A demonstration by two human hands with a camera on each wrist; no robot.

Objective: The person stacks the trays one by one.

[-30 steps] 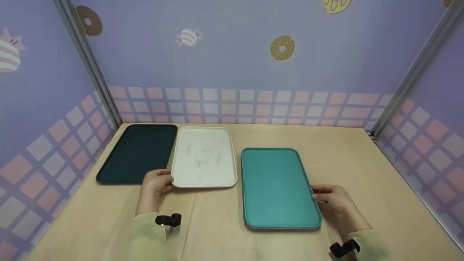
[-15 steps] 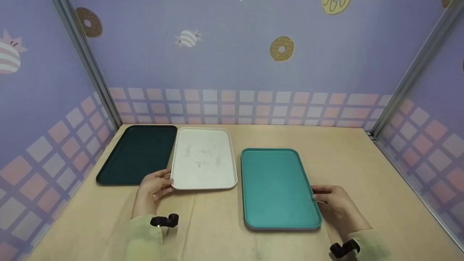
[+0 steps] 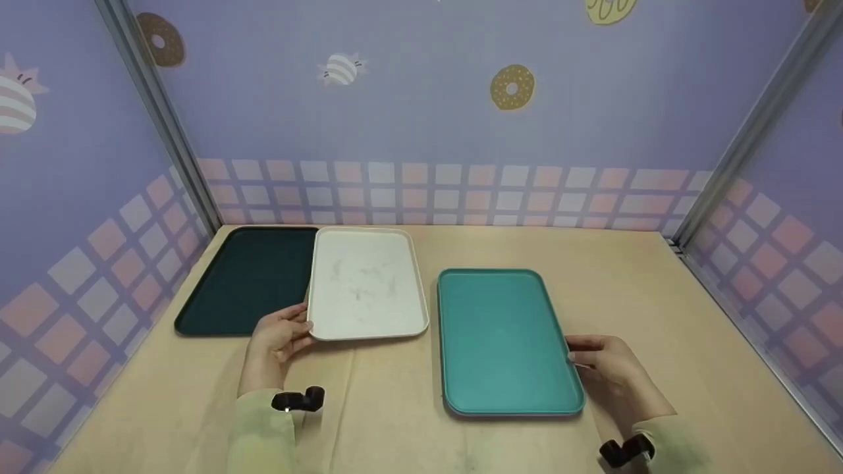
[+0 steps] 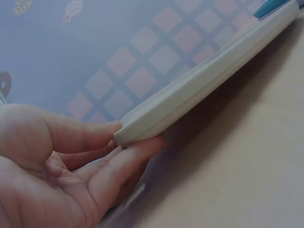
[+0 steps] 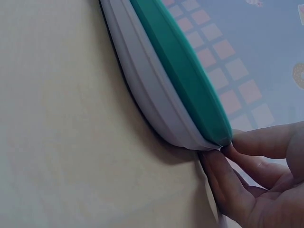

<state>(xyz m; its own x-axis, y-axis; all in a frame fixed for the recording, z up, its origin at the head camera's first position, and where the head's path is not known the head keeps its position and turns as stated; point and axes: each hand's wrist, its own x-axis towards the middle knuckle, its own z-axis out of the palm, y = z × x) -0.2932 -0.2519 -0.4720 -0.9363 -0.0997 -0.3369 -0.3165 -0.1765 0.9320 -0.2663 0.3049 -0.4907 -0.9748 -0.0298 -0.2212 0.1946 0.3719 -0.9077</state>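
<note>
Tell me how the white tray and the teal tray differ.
The white tray has grey smudges; the teal tray looks unmarked. The left hand pinches the white tray at its near left corner; the right hand holds the teal tray at its right edge. Both are rectangular, with rounded corners and raised rims.

The surface (image 3: 612,280) is pale beige, with faint creases running through its near part. Towards the far left lies a dark green tray (image 3: 253,280), flat. Right of the middle, a pale lavender tray (image 5: 149,90) lies under a teal tray (image 3: 507,342); whether the thin dark line below them is another rim or shadow is unclear.
</note>
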